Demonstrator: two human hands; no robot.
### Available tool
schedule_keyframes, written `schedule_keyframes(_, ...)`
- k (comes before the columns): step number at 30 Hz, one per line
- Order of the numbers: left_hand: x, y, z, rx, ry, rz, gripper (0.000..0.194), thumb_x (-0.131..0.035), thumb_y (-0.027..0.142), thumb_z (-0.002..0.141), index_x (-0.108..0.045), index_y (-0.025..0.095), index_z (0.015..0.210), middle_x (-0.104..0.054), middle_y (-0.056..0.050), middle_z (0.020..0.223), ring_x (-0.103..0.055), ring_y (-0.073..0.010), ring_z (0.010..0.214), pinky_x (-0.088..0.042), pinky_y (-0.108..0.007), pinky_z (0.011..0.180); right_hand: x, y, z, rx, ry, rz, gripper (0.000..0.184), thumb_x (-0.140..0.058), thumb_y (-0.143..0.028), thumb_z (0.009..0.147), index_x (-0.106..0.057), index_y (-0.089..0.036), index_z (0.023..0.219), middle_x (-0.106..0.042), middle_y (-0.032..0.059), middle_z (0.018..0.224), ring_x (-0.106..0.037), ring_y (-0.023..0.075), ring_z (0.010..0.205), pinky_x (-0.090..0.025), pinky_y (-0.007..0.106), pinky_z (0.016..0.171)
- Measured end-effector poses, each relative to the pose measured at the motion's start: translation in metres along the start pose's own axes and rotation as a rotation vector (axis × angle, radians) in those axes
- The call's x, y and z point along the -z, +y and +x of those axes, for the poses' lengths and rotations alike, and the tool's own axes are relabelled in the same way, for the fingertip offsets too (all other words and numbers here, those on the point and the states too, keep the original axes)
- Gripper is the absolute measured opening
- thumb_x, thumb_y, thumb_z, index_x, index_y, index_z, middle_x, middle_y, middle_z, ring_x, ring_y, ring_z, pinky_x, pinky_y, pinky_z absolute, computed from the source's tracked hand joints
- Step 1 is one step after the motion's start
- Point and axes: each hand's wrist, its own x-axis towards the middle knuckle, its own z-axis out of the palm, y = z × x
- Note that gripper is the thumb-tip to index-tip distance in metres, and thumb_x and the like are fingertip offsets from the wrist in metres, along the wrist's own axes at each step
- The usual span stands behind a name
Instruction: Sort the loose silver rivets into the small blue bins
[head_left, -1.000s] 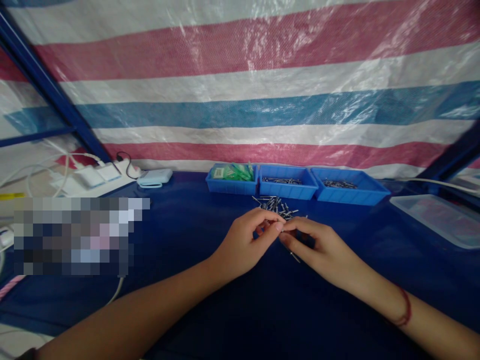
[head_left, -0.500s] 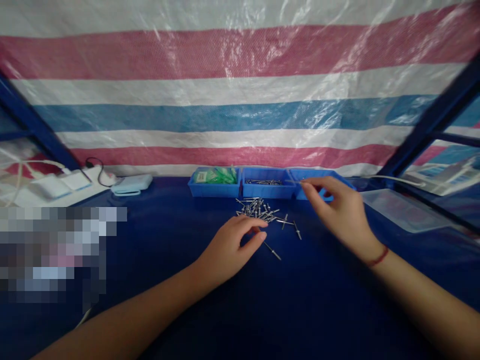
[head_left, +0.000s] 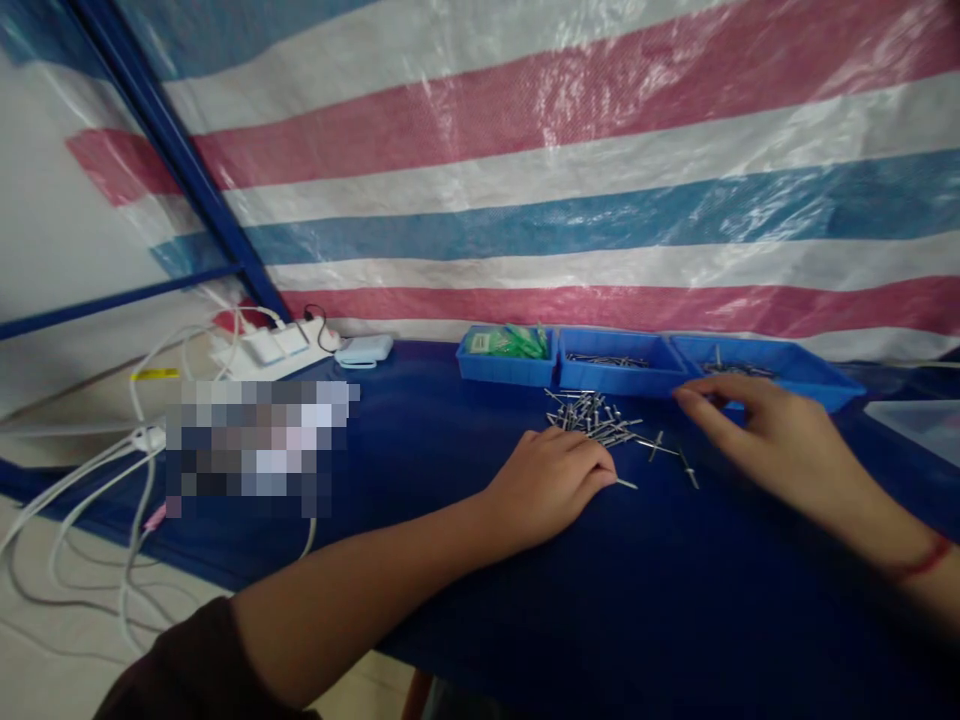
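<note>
**Left fingers on a single rivet, right hand by the bin**

Your left hand (head_left: 551, 487) rests low over the bench (head_left: 675, 610), thumb and forefinger brought together on what looks like one rivet (head_left: 628, 484); only its thin end sticks out past the fingertips, on the near side of the rivet pile (head_left: 592, 415). Your right hand (head_left: 787, 435) is raised just in front of the right bin (head_left: 838, 387), thumb and forefinger curled close; whether that grip has anything, you cannot tell from here.

To handle the rivet well, pinch lightly but squarely, since a thin, smooth stem could roll or swing if caught off-centre. Work with your fingertips rather than your palm, so your knuckles do not drag the pile beside them. Mind the loose rivets (head_left: 688, 468) lying between your hands: a low sweep of either wrist could scatter them. Let the right fingers clear the bin's rim before you bring them down.
</note>
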Motion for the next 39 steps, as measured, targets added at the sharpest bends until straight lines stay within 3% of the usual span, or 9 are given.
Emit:
schedule_keyframes(6, 0.005, -0.009, 0.002, 0.063, 0.156, -0.254, 0.013, -0.050, 0.024, 0.089, -0.062, 0.018, 0.090, -0.065, -0.002, 0.088, -0.059, -0.0141, 0.083, -0.045, -0.025, 0.077, -0.011, -0.043, -0.022, 0.159, -0.149, 0.225, 0.023, -0.052, -0.040, 0.084, -0.066, -0.023, 0.090, -0.071, 0.0059, 0.087, -0.065, 0.0236, 0.080, -0.050, 0.037, 0.070)
schedule_keyframes(10, 0.004, -0.005, 0.002, 0.114, 0.193, -0.399, 0.012, -0.055, 0.024, 0.086, -0.063, 0.018, 0.091, -0.066, -0.002, 0.087, -0.060, -0.0133, 0.078, -0.046, -0.024, 0.072, -0.011, -0.051, -0.026, 0.236, -0.243, 0.272, 0.017, -0.050, -0.028, 0.087, -0.065, -0.023, 0.090, -0.070, 0.0044, 0.087, -0.065, 0.0204, 0.080, -0.050, 0.035, 0.071)
schedule_keyframes(17, -0.001, -0.002, 0.004, 0.219, 0.248, -0.614, 0.015, -0.060, 0.026, 0.081, -0.062, 0.017, 0.093, -0.067, -0.002, 0.087, -0.062, -0.0135, 0.078, -0.047, -0.025, 0.073, -0.006, -0.061, -0.026, 0.226, -0.343, 0.328, 0.019, -0.046, -0.022, 0.090, -0.061, -0.020, 0.080, -0.067, 0.0023, 0.078, -0.060, 0.0152, 0.073, -0.047, 0.031, 0.072)
schedule_keyframes(39, 0.001, 0.000, 0.004, 0.186, 0.246, -0.548, 0.013, -0.058, 0.028, 0.084, -0.066, 0.019, 0.090, -0.068, 0.000, 0.086, -0.061, -0.0129, 0.078, -0.046, -0.023, 0.073, -0.008, -0.064, -0.027, 0.185, -0.349, 0.413, 0.020, -0.045, -0.017, 0.089, -0.060, -0.020, 0.077, -0.064, 0.0010, 0.073, -0.058, 0.0137, 0.068, -0.045, 0.029, 0.067)
